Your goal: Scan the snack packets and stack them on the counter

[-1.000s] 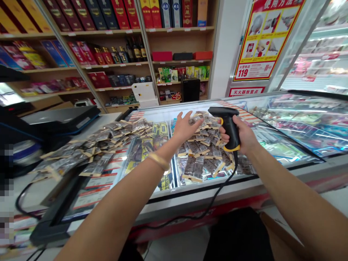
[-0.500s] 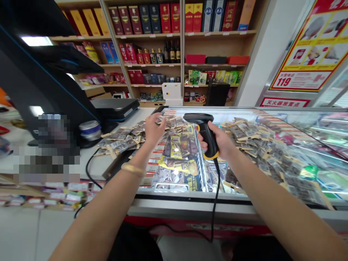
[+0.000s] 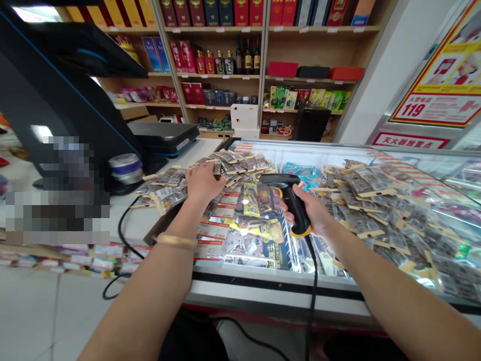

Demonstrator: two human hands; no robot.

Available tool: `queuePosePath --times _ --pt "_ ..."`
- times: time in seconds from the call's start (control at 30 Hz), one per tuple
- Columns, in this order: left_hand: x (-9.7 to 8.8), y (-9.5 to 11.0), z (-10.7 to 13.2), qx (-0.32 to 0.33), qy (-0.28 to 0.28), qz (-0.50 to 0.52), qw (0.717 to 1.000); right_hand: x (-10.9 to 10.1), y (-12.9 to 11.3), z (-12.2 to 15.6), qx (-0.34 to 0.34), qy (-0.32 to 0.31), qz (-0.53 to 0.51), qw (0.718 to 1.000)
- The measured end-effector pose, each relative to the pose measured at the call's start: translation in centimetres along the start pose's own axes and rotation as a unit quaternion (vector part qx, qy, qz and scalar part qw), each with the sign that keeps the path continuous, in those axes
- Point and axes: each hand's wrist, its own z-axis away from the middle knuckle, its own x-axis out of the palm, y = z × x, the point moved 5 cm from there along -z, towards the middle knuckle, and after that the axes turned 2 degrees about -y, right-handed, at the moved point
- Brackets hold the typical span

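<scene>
My right hand [image 3: 310, 208] is wrapped round the handle of a black and yellow barcode scanner [image 3: 295, 200], whose head points left above the glass top. A black cable runs down from the handle. My left hand [image 3: 203, 183], with a gold bracelet [image 3: 176, 241] at the wrist, rests on the left pile of small clear packets [image 3: 240, 163]. Its fingers bend over the packets, thumb apart from them; the fingertips are partly hidden. More of these packets, dark inside with tan strips, form a second pile [image 3: 368, 195] to the right of the scanner.
Below the glass of the freezer [image 3: 240, 287] lie yellow and dark food bags [image 3: 259, 230]. To the left, a black checkout machine [image 3: 75, 100], a flat black device [image 3: 163, 133] and a round tin [image 3: 126, 169] stand on the white counter. Shelves of boxes and bottles line the back.
My left hand has come down from above the glass onto the left pile of packets. The scanner stays in my right hand. The view has tilted down and shifted slightly left.
</scene>
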Motion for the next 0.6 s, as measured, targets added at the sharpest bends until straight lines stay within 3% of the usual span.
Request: queuePosePath --times 0.17,0.3,0.47,0.6 --pt "-0.2 -0.7 -0.2 -0.015 -0.011 -0.04 0.999 0.2 0.1 0.1 0.003 0.0 0.004 1.0" --pt "-1.3 -1.1 -0.2 -0.043 0.0 -0.01 0.999 0.2 0.0 0.3 0.0 0.016 0.001 1.0" --pt "-3.5 -0.9 -0.1 -0.027 0.142 0.082 0.986 0.4 -0.2 0.4 0.003 0.015 -0.011 1.0" --pt "-3.9 -1.3 -0.2 -0.015 0.26 0.247 0.933 0.6 -0.5 0.5 -0.002 0.019 -0.019 1.0"
